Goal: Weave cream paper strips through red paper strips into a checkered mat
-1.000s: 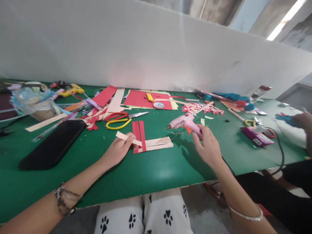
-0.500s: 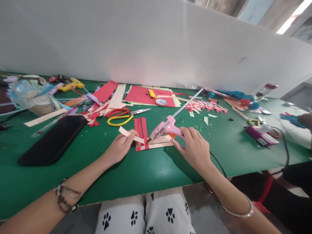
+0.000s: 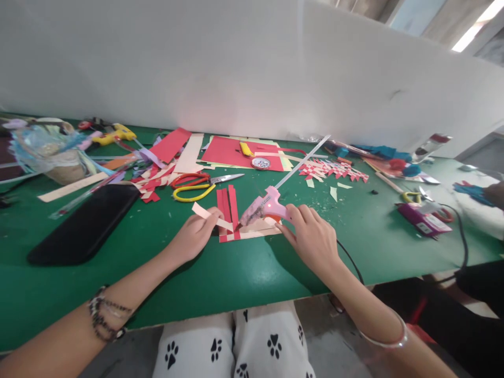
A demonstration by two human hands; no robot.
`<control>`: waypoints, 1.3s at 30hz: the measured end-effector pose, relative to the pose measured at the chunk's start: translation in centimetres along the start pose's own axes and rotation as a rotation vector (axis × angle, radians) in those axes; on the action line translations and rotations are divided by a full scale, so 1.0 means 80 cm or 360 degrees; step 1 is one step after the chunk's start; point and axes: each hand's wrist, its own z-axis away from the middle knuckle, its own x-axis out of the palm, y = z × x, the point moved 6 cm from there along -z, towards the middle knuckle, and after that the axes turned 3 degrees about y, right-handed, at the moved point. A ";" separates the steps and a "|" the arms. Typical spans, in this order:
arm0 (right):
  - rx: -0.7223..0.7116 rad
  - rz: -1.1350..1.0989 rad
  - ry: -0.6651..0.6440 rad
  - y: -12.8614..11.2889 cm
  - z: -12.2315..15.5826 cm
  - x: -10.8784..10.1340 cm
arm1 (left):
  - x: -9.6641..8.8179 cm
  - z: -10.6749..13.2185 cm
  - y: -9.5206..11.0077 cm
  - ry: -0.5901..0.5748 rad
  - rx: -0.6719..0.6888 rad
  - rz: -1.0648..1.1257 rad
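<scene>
At centre frame, my right hand (image 3: 314, 234) grips the pink plastic glue gun (image 3: 255, 210), slanting lower-left toward the cream paper strip (image 3: 201, 211) my left hand (image 3: 199, 235) pinches

Head-worn view above the left hand (image 3: 199, 235) and right hand (image 3: 315, 236), facing forward and down.
The camera looks out from the person's own head, above and behind the fingers (image 3: 214, 214), so the forearms (image 3: 144, 281) run in from the two lower corners. It is near enough to separate the fingers, which sit close to mid-picture, yet wide enough to take in much around them. Nearer than the fingers, the patterned trousers (image 3: 197, 341) reach the bottom edge; under and around them spreads the green table (image 3: 244, 283); beyond, a white panel (image 3: 157, 63) faces the lens. Far right of the right fingers, another person's hand (image 3: 495, 195) enters at the edge.
</scene>
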 end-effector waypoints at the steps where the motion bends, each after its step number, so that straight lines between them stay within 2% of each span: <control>1: -0.0004 0.0008 0.0004 0.000 0.000 0.000 | 0.000 0.000 0.001 -0.0003 -0.0009 -0.0006; 16: 0.0002 0.0079 0.0036 0.008 0.002 -0.001 | 0.001 0.000 0.001 -0.0001 0.0008 -0.0003; 39: 0.0114 0.0202 0.0004 0.043 0.019 -0.001 | 0.003 0.000 -0.005 -0.0040 0.0018 -0.0040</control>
